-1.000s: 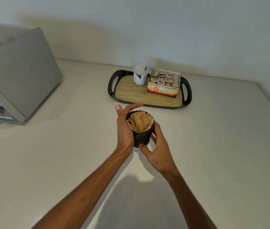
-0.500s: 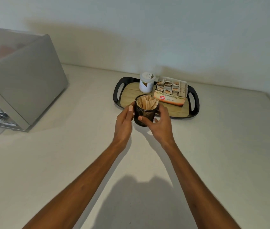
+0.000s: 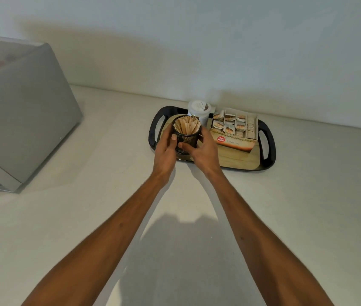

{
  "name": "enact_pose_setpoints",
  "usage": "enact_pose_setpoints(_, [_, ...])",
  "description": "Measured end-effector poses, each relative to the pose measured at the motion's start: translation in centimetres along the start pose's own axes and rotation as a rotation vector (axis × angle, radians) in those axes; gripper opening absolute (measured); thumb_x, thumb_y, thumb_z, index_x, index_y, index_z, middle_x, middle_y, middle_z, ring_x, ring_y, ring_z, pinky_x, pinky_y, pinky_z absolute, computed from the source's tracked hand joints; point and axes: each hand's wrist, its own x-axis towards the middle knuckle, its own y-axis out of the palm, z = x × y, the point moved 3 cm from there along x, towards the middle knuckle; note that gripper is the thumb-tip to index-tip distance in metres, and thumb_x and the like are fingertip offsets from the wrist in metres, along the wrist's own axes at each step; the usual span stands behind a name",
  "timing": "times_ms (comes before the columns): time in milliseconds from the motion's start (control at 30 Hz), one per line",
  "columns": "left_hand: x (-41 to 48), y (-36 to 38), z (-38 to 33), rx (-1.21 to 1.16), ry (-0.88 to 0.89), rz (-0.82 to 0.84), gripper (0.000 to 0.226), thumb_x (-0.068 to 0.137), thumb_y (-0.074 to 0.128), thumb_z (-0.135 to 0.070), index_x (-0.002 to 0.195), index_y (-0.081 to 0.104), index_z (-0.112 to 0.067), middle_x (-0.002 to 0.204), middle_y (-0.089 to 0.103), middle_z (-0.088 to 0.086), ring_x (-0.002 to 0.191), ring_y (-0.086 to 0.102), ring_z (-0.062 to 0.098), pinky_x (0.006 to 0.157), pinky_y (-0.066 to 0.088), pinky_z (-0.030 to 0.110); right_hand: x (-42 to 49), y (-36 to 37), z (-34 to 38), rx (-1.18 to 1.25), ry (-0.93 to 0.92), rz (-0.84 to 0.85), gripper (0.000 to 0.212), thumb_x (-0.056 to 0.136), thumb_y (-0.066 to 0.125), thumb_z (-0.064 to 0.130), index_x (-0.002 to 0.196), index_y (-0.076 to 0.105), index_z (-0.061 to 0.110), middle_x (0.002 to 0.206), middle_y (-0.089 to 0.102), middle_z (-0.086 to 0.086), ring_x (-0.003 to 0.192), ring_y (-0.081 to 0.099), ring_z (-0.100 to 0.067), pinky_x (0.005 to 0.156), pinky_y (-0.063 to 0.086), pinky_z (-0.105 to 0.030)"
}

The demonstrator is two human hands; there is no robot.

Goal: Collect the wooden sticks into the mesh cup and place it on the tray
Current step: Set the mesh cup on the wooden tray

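Note:
A black mesh cup [image 3: 188, 138] full of upright wooden sticks [image 3: 187, 125] is over the left part of the tray [image 3: 267, 149], a black-rimmed tray with a wooden floor and two handle cut-outs. My left hand [image 3: 165, 154] grips the cup's left side, and my right hand [image 3: 203, 151] wraps its front and right side. The cup's base is hidden by my fingers, so I cannot tell whether it rests on the tray floor.
On the tray stand a white lidded tub [image 3: 199, 111] at the back and an open box of tea sachets [image 3: 234, 131] to the right. A large grey appliance [image 3: 20, 111] occupies the counter's left. The wall runs close behind the tray.
Both hands have carried the cup of sticks away from me across the counter, from the open counter in front of the tray to over the tray's left part.

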Motion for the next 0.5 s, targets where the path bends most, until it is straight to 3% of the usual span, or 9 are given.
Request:
enact_pose_setpoints(267, [2.3, 0.5, 1.5, 0.038, -0.057, 0.007, 0.050, 0.118, 0.038, -0.013, 0.167, 0.039, -0.023, 0.164, 0.049, 0.001, 0.153, 0.045, 0.018, 0.125, 0.044, 0.038, 2.1, 1.1, -2.2, 0.008, 0.073, 0.027, 0.078, 0.080, 0.093, 0.018, 0.147, 0.055, 0.022, 0.134, 0.064, 0.011, 0.126, 0.056, -0.005, 0.095, 0.047, -0.011])
enact_pose_setpoints(367, [2.7, 0.6, 1.9, 0.058, -0.059, 0.008, 0.050, 0.118, 0.038, -0.013, 0.168, 0.038, -0.023, 0.165, 0.048, 0.001, 0.151, 0.045, 0.016, 0.111, 0.047, 0.019, 2.2, 1.2, -2.3, 0.008, 0.095, 0.029, 0.079, 0.080, 0.092, 0.015, 0.149, 0.054, 0.021, 0.139, 0.065, 0.006, 0.126, 0.055, -0.005, 0.095, 0.046, -0.009])
enact_pose_setpoints(433, [2.7, 0.6, 2.1, 0.070, -0.061, 0.003, 0.050, 0.118, 0.037, -0.012, 0.167, 0.038, -0.023, 0.164, 0.049, 0.001, 0.145, 0.046, 0.011, 0.098, 0.045, 0.006, 2.1, 1.2, -2.4, 0.017, 0.105, 0.030, 0.079, 0.081, 0.092, 0.013, 0.150, 0.054, 0.021, 0.134, 0.063, 0.012, 0.124, 0.054, -0.003, 0.086, 0.044, 0.003])
enact_pose_setpoints(500, [2.7, 0.5, 2.2, 0.084, -0.057, 0.000, 0.050, 0.118, 0.037, -0.011, 0.167, 0.039, -0.023, 0.162, 0.050, 0.000, 0.141, 0.047, 0.008, 0.095, 0.044, 0.004, 1.9, 1.2, -2.4, 0.008, 0.106, 0.030, 0.078, 0.081, 0.091, 0.012, 0.150, 0.054, 0.021, 0.130, 0.061, 0.015, 0.124, 0.054, -0.003, 0.082, 0.043, 0.006])
